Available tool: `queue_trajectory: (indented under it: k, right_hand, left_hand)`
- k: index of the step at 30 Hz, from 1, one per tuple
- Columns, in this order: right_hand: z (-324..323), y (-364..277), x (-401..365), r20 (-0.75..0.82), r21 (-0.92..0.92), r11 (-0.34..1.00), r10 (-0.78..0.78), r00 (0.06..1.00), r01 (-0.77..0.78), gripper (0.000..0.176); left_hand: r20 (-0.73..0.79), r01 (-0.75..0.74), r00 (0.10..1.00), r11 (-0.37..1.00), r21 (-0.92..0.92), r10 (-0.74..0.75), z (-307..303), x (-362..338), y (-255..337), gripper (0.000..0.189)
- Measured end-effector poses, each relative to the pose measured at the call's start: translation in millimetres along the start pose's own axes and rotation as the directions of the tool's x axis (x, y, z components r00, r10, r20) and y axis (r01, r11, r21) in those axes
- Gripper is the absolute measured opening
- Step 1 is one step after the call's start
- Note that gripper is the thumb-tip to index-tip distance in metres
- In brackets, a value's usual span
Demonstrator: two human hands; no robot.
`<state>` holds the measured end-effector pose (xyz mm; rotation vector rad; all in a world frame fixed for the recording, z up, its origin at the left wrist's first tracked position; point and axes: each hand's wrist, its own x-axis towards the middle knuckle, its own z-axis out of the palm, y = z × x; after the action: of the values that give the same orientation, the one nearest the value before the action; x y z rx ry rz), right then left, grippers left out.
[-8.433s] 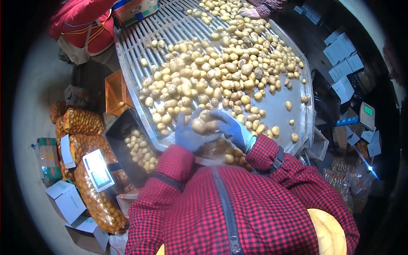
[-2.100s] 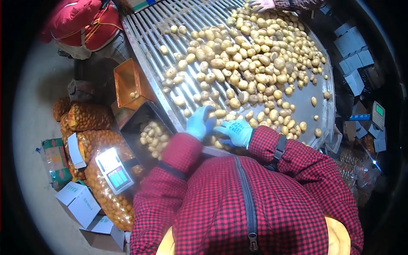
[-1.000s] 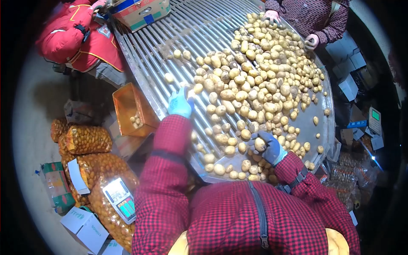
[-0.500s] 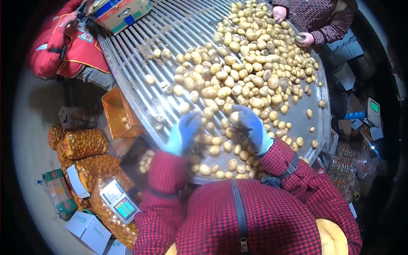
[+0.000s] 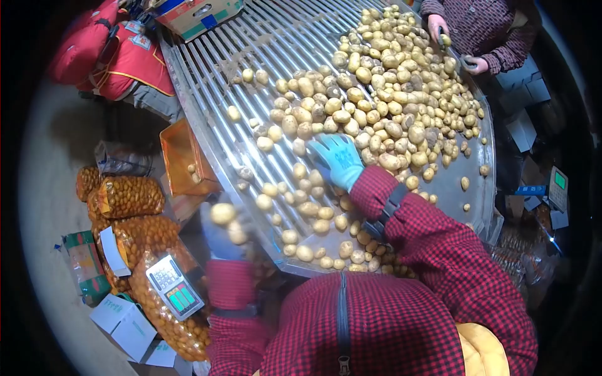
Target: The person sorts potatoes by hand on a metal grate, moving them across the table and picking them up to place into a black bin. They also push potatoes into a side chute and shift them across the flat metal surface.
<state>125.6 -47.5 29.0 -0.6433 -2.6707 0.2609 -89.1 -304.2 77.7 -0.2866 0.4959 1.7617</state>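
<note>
Beyond the lower-left edge of the slatted metal table (image 5: 199, 94), my left hand (image 5: 224, 237) is blurred by motion, with two potatoes (image 5: 224, 214) at its palm. My right hand (image 5: 338, 161), in a blue glove with a light blue back, reaches over the table with its fingers apart among the potatoes (image 5: 392, 130). Its fingertips are near several potatoes at the left side of the pile, and nothing shows held in it. Smaller potatoes (image 5: 305, 253) lie along the near edge of the table.
An orange crate (image 5: 182, 160) stands left of the table, near filled net bags (image 5: 132, 197) and a scale (image 5: 174, 287). One person in red (image 5: 141, 62) stands upper left. Another person's hands (image 5: 475, 64) are upper right. A cardboard box (image 5: 199, 17) rests on the table's far end.
My left hand has moved left, off the table, with potatoes now in it. My right hand has swung up and left across the potatoes. The view has shifted slightly.
</note>
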Motion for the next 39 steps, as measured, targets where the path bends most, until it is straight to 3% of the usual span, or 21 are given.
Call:
queue_trajectory:
  k: [3, 6, 7, 9, 11, 12, 14, 15, 16, 18, 20, 21, 23, 25, 26, 27, 29, 31, 33, 35, 39]
  right_hand:
    - [-14, -6, -28, -0.02, 0.084, 0.996, -0.024, 1.0, 0.025, 0.043]
    - [-24, -4, -52, 0.073, 0.239, 0.96, 0.129, 0.989, -0.143, 0.043]
    - [-23, 1, -61, 0.022, 0.258, 0.962, 0.091, 0.996, -0.093, 0.043]
    - [-34, 3, -73, 0.0, 0.389, 0.915, 0.118, 0.993, -0.109, 0.042]
    - [-45, -5, -88, -0.02, 0.623, 0.727, 0.384, 0.923, -0.29, 0.04]
    - [-51, -14, -95, 0.337, 0.853, 0.091, 0.657, 0.675, -0.514, 0.035]
    - [-72, -5, -104, 0.453, 0.819, -0.105, 0.721, 0.525, -0.563, 0.032]
    - [-71, 0, -111, 0.386, 0.866, -0.11, 0.768, 0.511, -0.489, 0.031]
    - [-72, 6, -115, 0.352, 0.841, -0.028, 0.788, 0.506, -0.541, 0.029]
    - [-68, 15, -120, 0.43, 0.801, -0.066, 0.754, 0.496, -0.595, 0.027]
    - [-83, -6, -98, 0.437, 0.747, -0.012, 0.763, 0.477, -0.665, 0.024]
    - [-69, -3, -94, 0.221, 0.667, 0.413, 0.685, 0.694, -0.62, 0.03]
    - [-70, -10, -69, 0.32, 0.416, 0.656, 0.543, 0.776, -0.63, 0.035]
    - [-72, -19, -33, 0.498, 0.113, 0.802, 0.464, 0.732, -0.586, 0.039]
    - [-58, -16, -27, 0.48, -0.027, 0.892, 0.407, 0.777, -0.45, 0.038]
    - [-61, -23, -9, 0.579, -0.123, 0.887, 0.429, 0.693, -0.446, 0.034]
    - [-60, -28, 6, 0.714, -0.191, 0.923, 0.364, 0.598, -0.335, 0.03]
    - [-54, -34, 6, 0.752, -0.218, 0.945, 0.321, 0.576, -0.243, 0.028]
    - [-52, -42, 1, 0.719, -0.247, 0.948, 0.32, 0.617, -0.203, 0.027]
    - [-54, -49, -8, 0.653, -0.286, 0.936, 0.349, 0.672, -0.207, 0.026]
    - [-47, -51, -27, 0.6, -0.315, 0.942, 0.291, 0.745, -0.114, 0.027]
  left_hand:
    - [-0.109, -0.13, 0.984, 0.984, 0.119, 0.143, 7, -5, 33, 0.054]
    - [-0.063, -0.108, 0.989, 0.955, 0.275, 0.131, -2, -16, 39, 0.057]
    - [-0.065, -0.102, 0.989, 0.934, 0.342, 0.132, -7, -24, 38, 0.058]
    - [-0.256, -0.063, 0.948, 0.901, 0.428, 0.188, -27, -39, 41, 0.064]
    - [-0.498, -0.053, 0.814, 0.892, 0.449, 0.299, -29, -47, 31, 0.064]
    - [-0.572, -0.032, 0.758, 0.894, 0.447, 0.313, -29, -52, 23, 0.061]
    - [-0.563, 0.045, 0.79, 0.893, 0.447, 0.242, -130, -71, 64, 0.053]
    - [-0.567, 0.09, 0.789, 0.87, 0.486, 0.235, -154, -78, 73, 0.051]
    - [-0.61, 0.088, 0.728, 0.839, 0.537, 0.314, -155, -82, 75, 0.05]
    - [-0.661, 0.102, 0.59, 0.769, 0.632, 0.465, -158, -83, 75, 0.048]
    - [-0.604, 0.078, 0.611, 0.721, 0.689, 0.511, -149, -75, 76, 0.047]
    - [-0.569, 0.06, 0.623, 0.692, 0.719, 0.537, -142, -66, 79, 0.047]
    - [-0.416, -0.039, 0.669, 0.588, 0.808, 0.616, -121, -36, 81, 0.039]
    - [-0.175, -0.199, 0.729, 0.45, 0.871, 0.662, -103, 0, 82, 0.03]
    - [-0.131, -0.293, 0.783, 0.546, 0.785, 0.608, -75, 17, 72, 0.029]
    - [-0.073, -0.366, 0.829, 0.637, 0.678, 0.555, -36, 32, 52, 0.027]
    - [0.09, -0.313, 0.87, 0.401, 0.861, 0.485, 29, 59, 0, 0.041]
    - [0.168, -0.141, 0.889, -0.094, 0.985, 0.427, 58, 94, -33, 0.047]
    - [0.566, -0.302, 0.779, -0.629, 0.716, 0.271, 51, 142, -41, 0.053]
    - [0.508, -0.274, 0.835, -0.64, 0.717, 0.211, 75, 167, -58, 0.053]
    - [0.307, 0.005, 0.941, -0.911, 0.413, 0.144, 101, 191, -96, 0.067]
